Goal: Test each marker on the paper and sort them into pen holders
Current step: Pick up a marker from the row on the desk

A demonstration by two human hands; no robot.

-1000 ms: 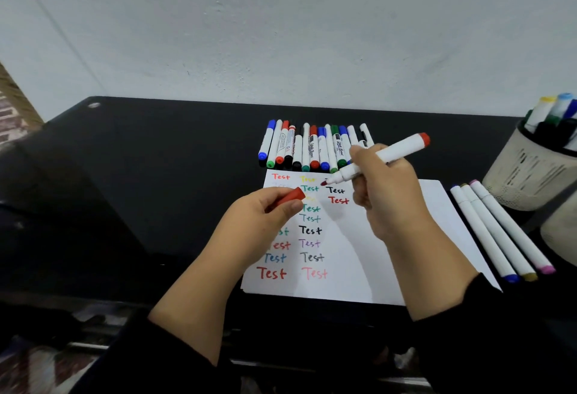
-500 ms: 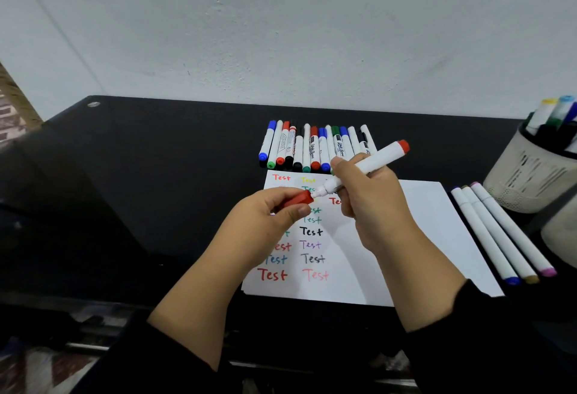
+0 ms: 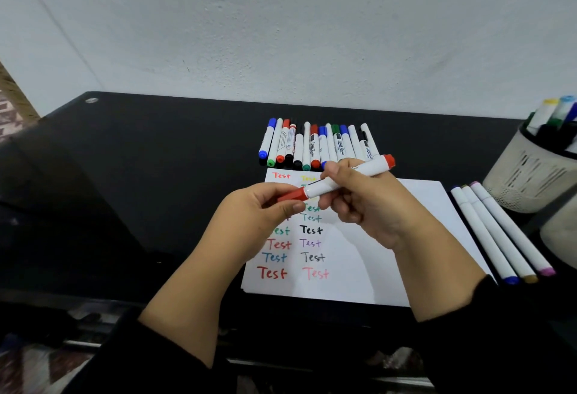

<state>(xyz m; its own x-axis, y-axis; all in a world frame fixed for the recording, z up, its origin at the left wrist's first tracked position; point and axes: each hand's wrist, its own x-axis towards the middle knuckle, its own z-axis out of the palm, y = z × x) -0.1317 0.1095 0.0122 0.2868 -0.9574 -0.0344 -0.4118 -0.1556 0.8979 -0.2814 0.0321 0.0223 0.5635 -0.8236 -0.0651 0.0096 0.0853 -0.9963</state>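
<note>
A person's 2 bare hands met above a sheet of white paper (image 3: 406,237) on a glossy black table (image 3: 156,175). The left hand (image 3: 259,215) pinched a red cap (image 3: 292,195) between thumb and curled fingers, seated on or right at the tip of a white marker (image 3: 343,180). The right hand (image 3: 368,203) gripped that marker's barrel with fingers curled round it, its red end pointing up and right.

The paper carried 2 columns of the word "Test" in several colours, so many markers seemed already tried. Behind the paper a row of markers (image 3: 315,147) lay side by side, apparently unsorted. To the right, 3 long white markers (image 3: 499,234) lay on the table. At the far right a pale mesh pen holder (image 3: 527,175) held several markers, with a second pale container (image 3: 562,231) just beside it, partly cut off.

A plain grey-white wall (image 3: 281,25) rose behind the table.
</note>
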